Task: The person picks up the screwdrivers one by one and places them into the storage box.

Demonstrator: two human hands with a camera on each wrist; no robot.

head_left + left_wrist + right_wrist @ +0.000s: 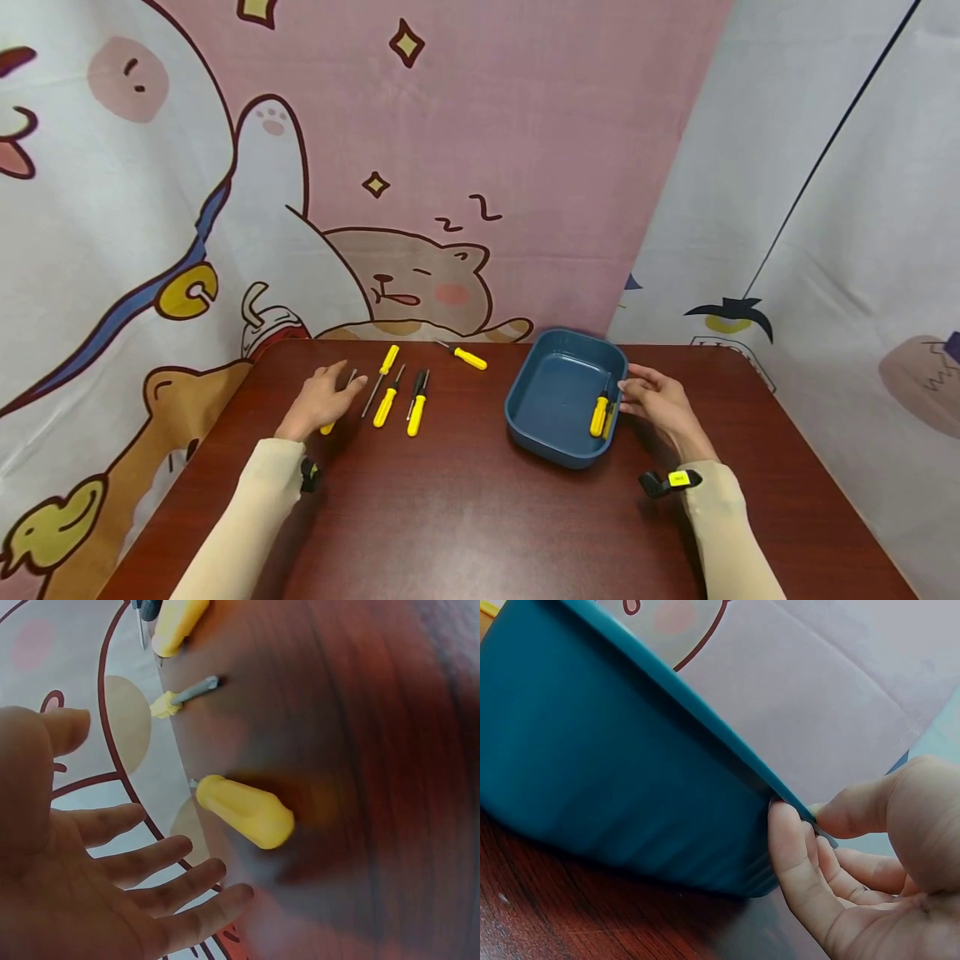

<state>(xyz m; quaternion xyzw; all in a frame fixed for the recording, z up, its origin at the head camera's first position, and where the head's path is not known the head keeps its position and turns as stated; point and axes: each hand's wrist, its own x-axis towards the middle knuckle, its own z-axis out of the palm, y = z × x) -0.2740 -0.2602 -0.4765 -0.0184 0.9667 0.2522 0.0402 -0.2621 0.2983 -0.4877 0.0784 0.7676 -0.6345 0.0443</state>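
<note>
My left hand (pixel 322 400) hovers with spread fingers over a yellow-handled screwdriver (pixel 327 428) at the left of the group. In the left wrist view that screwdriver's yellow handle (pixel 247 812) lies apart from the fingertips, and the palm holds nothing. At the right, my right hand (pixel 662 407) grips the side rim of a blue plastic tray (pixel 551 448). The right wrist view shows the thumb over the tray's rim (pixel 705 724) and fingers against its outer wall. Inside the tray, yellow-handled screwdrivers (pixel 599 417) lie along the right wall.
Between the left hand and the tray lie more screwdrivers (pixel 386 408), including one with a black handle (pixel 417 385). Another yellow screwdriver (pixel 470 359) rests near the back edge of the brown table (pixel 480 517). A printed cartoon cloth (pixel 525 167) hangs behind the table.
</note>
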